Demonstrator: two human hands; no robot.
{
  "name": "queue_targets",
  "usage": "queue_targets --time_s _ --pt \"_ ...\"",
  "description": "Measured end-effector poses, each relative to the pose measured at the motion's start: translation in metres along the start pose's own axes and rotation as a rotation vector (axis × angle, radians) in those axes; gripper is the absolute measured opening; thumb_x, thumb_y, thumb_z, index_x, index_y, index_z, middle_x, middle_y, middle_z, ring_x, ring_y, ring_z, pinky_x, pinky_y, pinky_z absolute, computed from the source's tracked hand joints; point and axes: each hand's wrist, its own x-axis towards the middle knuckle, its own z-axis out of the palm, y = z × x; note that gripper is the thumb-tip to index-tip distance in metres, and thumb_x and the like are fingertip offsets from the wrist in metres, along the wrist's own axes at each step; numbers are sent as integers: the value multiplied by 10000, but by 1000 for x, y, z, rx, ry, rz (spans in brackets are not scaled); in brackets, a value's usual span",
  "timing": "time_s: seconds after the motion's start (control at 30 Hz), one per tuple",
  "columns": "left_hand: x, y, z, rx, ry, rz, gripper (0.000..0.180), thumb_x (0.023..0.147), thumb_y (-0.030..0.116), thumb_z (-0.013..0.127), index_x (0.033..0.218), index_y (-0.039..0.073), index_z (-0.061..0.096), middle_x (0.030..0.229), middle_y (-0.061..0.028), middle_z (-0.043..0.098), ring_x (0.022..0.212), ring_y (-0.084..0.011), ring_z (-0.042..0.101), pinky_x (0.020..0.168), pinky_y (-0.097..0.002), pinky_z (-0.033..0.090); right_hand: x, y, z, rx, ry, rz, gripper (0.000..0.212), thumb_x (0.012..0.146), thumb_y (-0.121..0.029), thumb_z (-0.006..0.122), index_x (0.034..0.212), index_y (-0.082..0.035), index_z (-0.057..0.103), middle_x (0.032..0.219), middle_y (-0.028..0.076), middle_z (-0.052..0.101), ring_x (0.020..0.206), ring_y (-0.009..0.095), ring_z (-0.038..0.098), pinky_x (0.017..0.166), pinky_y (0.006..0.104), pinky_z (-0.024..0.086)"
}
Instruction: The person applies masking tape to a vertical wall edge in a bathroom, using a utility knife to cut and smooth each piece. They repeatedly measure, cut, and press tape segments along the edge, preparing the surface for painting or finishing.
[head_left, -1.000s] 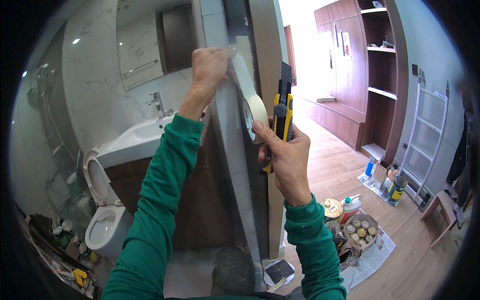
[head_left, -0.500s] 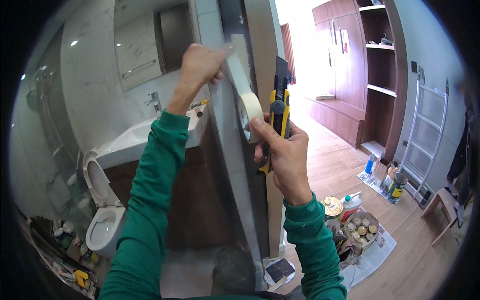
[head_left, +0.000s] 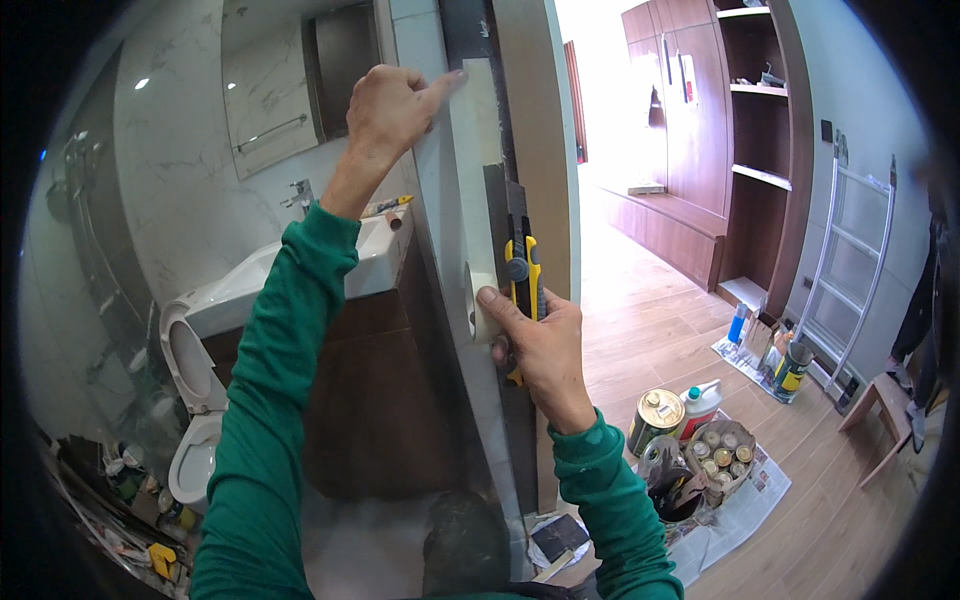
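Observation:
A pale strip of masking tape [head_left: 474, 150] runs down the dark edge of the door frame [head_left: 520, 430]. At its top end my left hand [head_left: 392, 110] presses with one extended digit, the other fingers curled in. Lower down, my right hand [head_left: 545, 350] is closed around two things. Its thumb lies on the roll of masking tape [head_left: 482, 300], from which the strip comes. Against the same palm stands a yellow and black utility knife [head_left: 527, 265], its dark blade end pointing up. Part of the roll and the knife's lower end are hidden by my fingers.
To the left are a white washbasin [head_left: 375, 245] on a dark cabinet and a toilet [head_left: 195, 455]. Paint tins [head_left: 657, 410] and a box of small cans [head_left: 722, 455] sit on newspaper at the right. A ladder [head_left: 850, 260] leans by the far-right wall, near a wooden stool [head_left: 880, 415].
My right hand has moved down and left with the roll and knife, lengthening the strip, which now lies along the frame edge. My left hand has shifted slightly up, staying at the top end.

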Motion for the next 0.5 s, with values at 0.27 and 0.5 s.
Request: queue_targets --time_s 0.27,0.5 --pt "-45 -2 -12 -353 -306 -120 469 823 421 854 749 -24 729 571 -77 646 471 -119 616 446 -246 495 -5 6 -1 79 15 8 259 928 -246 792 967 -13 686 675 3 612 482 76 545 468 226 446" --pt "-64 -4 -6 -409 -311 -132 438 810 391 869 746 -15 721 566 -80 637 457 -111 605 415 -229 476 -4 18 4 145 26 8 245 934 -229 781 971 -12 672 667 10 608 474 86 550 463 236 443"
